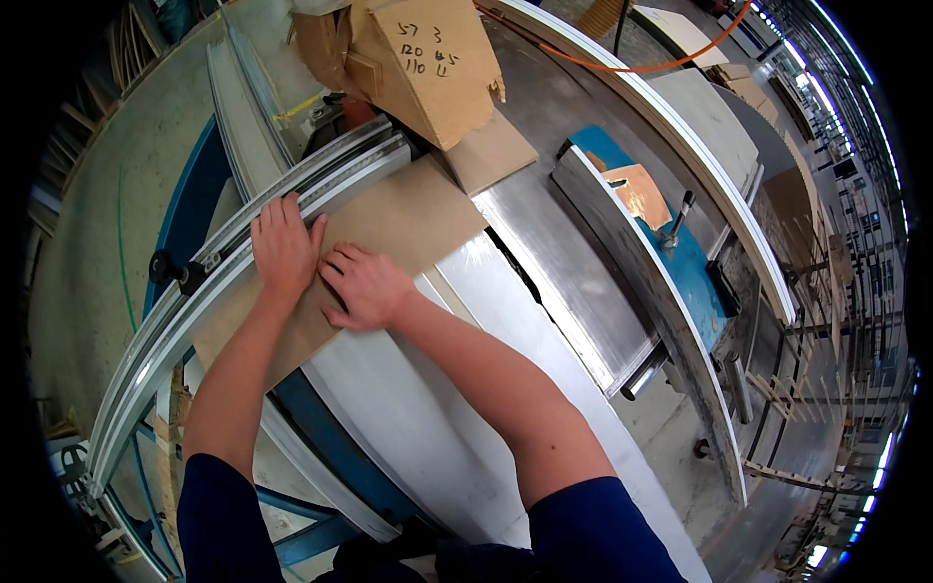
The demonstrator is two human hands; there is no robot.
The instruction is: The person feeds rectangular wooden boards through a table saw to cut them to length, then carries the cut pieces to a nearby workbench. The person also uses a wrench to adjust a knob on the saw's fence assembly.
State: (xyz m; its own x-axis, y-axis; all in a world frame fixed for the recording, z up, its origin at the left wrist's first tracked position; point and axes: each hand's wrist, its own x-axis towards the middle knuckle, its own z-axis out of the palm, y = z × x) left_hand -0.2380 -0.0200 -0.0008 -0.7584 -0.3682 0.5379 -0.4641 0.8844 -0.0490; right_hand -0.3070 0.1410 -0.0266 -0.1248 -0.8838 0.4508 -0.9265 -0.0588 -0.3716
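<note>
A thin brown board (418, 214) lies on the metal saw table, against an aluminium fence (364, 146) that crosses the upper left. My left hand (284, 251) rests at the board's fence side, its fingers extended toward the fence. Beside it, my right hand (367, 287) lies on the board with fingers apart and slightly bent, pressing on its surface. A black knob (161, 267) sits on the fence left of my hands. A dark slot (510, 262) runs in the table to the right of the board.
Stacked cardboard-coloured offcuts (437, 68) stand at the top. On the right are a long metal rip fence (622, 243) with a blue plate (695, 282) and an orange hose (641, 68) above. Wooden sheets (68, 107) lean at upper left; racks line the far right.
</note>
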